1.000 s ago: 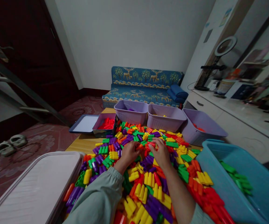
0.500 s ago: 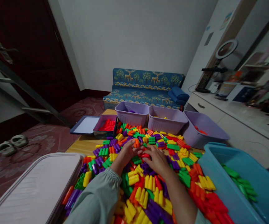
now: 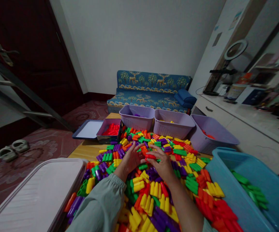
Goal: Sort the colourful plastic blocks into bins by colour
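Note:
A big heap of coloured plastic tube blocks (image 3: 154, 187), red, yellow, green, purple and orange, covers a low wooden table (image 3: 86, 149). My left hand (image 3: 131, 158) is raised just above the heap, fingers curled toward an orange block (image 3: 143, 149) at its fingertips. Facing it, my right hand (image 3: 162, 162) pinches a red block (image 3: 150, 156) between thumb and fingers. The two hands almost touch over the middle of the pile.
Three lilac bins (image 3: 173, 124) stand at the table's far edge, and a small box of red blocks (image 3: 110, 129) with a blue lid (image 3: 87, 129) stands left of them. A blue tub (image 3: 245, 190) holding green blocks stands at the right. A white lid (image 3: 35, 193) lies near left.
Both hands have lifted slightly off the heap and drawn together. A red block now sits in my right fingers and an orange one at my left fingertips.

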`<state>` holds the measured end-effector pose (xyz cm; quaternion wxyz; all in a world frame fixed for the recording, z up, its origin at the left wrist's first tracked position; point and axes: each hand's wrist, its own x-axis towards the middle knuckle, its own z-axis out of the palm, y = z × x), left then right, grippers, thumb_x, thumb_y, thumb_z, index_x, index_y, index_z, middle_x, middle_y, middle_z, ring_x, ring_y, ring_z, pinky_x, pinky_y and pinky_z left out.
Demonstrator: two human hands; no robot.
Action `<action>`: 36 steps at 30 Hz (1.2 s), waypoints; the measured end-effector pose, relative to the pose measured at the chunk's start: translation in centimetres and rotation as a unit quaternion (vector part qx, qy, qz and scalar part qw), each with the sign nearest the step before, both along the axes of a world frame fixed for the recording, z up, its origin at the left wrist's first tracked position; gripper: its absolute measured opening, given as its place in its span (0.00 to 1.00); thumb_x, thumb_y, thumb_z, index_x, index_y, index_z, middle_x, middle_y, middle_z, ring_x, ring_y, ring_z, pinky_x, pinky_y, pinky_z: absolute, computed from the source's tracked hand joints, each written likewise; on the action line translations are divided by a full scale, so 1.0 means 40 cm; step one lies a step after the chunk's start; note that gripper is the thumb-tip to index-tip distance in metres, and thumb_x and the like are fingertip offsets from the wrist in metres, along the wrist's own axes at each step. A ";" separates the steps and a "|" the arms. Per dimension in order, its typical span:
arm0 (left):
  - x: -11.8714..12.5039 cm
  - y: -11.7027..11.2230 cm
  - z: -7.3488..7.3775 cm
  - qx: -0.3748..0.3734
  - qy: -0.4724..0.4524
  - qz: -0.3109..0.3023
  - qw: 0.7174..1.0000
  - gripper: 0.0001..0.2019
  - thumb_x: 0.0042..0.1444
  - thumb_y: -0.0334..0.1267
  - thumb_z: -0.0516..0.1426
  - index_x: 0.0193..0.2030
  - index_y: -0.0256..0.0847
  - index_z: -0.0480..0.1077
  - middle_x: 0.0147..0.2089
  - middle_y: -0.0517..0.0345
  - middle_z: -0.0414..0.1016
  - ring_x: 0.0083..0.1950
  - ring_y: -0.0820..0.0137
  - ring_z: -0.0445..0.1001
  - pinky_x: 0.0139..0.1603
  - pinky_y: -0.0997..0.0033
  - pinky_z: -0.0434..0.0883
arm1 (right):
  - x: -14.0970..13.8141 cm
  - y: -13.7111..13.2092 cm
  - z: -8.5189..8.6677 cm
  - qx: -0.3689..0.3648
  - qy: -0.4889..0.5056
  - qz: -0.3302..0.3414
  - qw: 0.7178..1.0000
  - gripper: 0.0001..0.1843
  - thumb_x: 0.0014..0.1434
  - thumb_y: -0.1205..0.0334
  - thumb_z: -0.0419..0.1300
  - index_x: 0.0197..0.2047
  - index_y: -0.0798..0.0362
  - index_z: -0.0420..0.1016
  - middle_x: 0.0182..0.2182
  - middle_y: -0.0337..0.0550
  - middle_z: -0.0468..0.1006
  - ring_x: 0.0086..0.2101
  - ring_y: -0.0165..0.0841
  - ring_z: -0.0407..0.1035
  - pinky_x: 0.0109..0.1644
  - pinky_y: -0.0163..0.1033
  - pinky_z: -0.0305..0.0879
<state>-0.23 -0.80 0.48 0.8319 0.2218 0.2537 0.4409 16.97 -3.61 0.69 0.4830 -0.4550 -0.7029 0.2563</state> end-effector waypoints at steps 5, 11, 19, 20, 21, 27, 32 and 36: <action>-0.003 -0.002 0.002 0.004 0.010 -0.014 1.000 0.32 0.61 0.59 0.49 0.62 0.35 0.60 0.41 0.47 0.77 0.39 0.67 0.78 0.42 0.67 0.74 | 0.010 0.004 0.001 -0.004 0.042 -0.047 0.998 0.12 0.55 0.54 0.64 0.39 0.51 0.81 0.39 0.47 0.79 0.42 0.37 0.73 0.49 0.43 0.70; -0.002 -0.004 -0.001 0.012 0.018 -0.018 1.000 0.27 0.63 0.53 0.50 0.61 0.36 0.61 0.38 0.49 0.77 0.36 0.70 0.77 0.37 0.71 0.74 | 0.037 0.014 -0.032 -0.085 0.091 -0.083 0.989 0.18 0.54 0.52 0.63 0.45 0.53 0.79 0.42 0.49 0.81 0.43 0.40 0.75 0.50 0.47 0.71; -0.002 -0.013 -0.011 0.071 0.064 -0.016 0.995 0.28 0.53 0.36 0.62 0.61 0.39 0.62 0.42 0.48 0.77 0.29 0.77 0.73 0.17 0.88 0.56 | 0.037 0.015 -0.039 -0.060 0.025 -0.102 0.993 0.15 0.56 0.57 0.60 0.44 0.52 0.79 0.42 0.49 0.82 0.43 0.40 0.76 0.51 0.48 0.70; -0.003 -0.013 -0.010 0.075 0.065 -0.018 0.995 0.29 0.52 0.35 0.62 0.62 0.39 0.62 0.42 0.48 0.76 0.28 0.78 0.72 0.16 0.89 0.55 | 0.038 0.014 -0.039 -0.053 0.006 -0.104 0.993 0.14 0.56 0.57 0.59 0.43 0.52 0.80 0.41 0.49 0.82 0.43 0.40 0.76 0.51 0.48 0.70; -0.004 -0.013 -0.010 0.074 0.060 -0.019 0.995 0.30 0.52 0.34 0.61 0.62 0.40 0.61 0.41 0.49 0.76 0.27 0.78 0.71 0.15 0.89 0.54 | 0.039 0.014 -0.039 -0.047 -0.007 -0.107 0.993 0.14 0.56 0.57 0.59 0.43 0.52 0.80 0.41 0.49 0.82 0.42 0.40 0.76 0.50 0.48 0.70; -0.015 0.004 -0.023 0.036 -0.022 0.013 0.999 0.29 0.52 0.36 0.56 0.63 0.37 0.60 0.39 0.47 0.76 0.26 0.77 0.69 0.16 0.86 0.57 | 0.052 0.016 -0.047 -0.032 -0.030 -0.159 0.986 0.17 0.59 0.55 0.56 0.46 0.53 0.78 0.42 0.50 0.82 0.42 0.40 0.76 0.49 0.47 0.70; -0.004 -0.004 -0.018 0.047 0.037 0.061 0.996 0.24 0.57 0.39 0.57 0.60 0.37 0.64 0.43 0.47 0.77 0.37 0.70 0.77 0.33 0.76 0.74 | 0.033 0.006 -0.020 0.005 -0.035 -0.102 0.994 0.13 0.57 0.56 0.59 0.42 0.52 0.79 0.44 0.50 0.79 0.47 0.40 0.72 0.54 0.47 0.67; 0.014 -0.022 -0.011 0.110 0.098 0.034 0.988 0.25 0.55 0.42 0.61 0.59 0.37 0.66 0.46 0.46 0.77 0.40 0.67 0.78 0.40 0.67 0.76 | 0.006 -0.003 -0.008 -0.011 -0.024 -0.075 0.997 0.17 0.56 0.54 0.62 0.48 0.52 0.76 0.41 0.47 0.77 0.35 0.34 0.73 0.42 0.41 0.71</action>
